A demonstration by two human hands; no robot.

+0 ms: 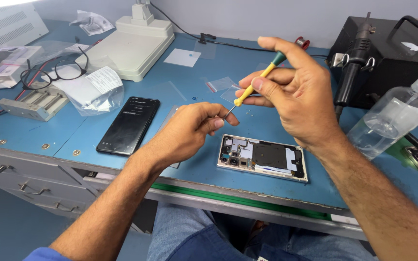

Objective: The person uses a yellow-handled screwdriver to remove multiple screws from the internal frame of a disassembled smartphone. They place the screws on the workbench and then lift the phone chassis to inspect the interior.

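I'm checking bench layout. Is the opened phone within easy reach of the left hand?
Probably yes. The left hand hovers just left of the opened phone, with bare blue mat between them and nothing blocking.

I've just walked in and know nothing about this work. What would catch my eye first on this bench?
Most striking is the right hand raised mid-frame, holding a small yellow screwdriver, while the left hand pinches at its metal tip. Just below them on the blue table lies an opened phone, its inner parts showing. Left of it rests a black phone, screen up.
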